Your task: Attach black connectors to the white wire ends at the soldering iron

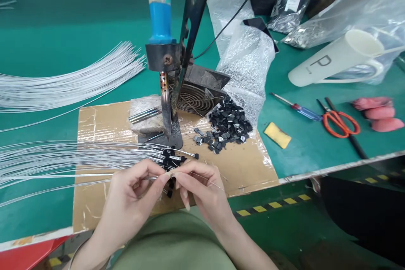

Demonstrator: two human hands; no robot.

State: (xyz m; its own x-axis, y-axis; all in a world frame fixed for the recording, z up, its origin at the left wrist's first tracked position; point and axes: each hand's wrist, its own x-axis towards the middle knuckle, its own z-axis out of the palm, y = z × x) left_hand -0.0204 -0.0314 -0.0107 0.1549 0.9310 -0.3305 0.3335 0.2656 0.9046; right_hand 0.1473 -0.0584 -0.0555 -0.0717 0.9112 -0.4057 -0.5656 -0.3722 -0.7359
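My left hand (133, 198) pinches a thin white cable (91, 183) near its end, the rest of it trailing off to the left. Against it, fingertip to fingertip, my right hand (205, 187) is closed in a pinch at a small part (172, 174), mostly covered by the fingers. A fine wire (217, 185) sticks out past the right hand. Just behind both hands lie several white cables (126, 156) with black connectors (171, 158) on their ends. Above them a blue-handled soldering iron (161, 21) hangs tip down in a black stand (193, 12).
A cardboard sheet (247, 173) covers the green bench, bearing a heap of black connectors (230, 122) and a fan (196, 97). Loose white wires (69, 84) lie left. Rightward are a yellow sponge (277, 135), screwdriver (300, 109), orange-handled scissors (340, 122) and a white mug (335, 57).
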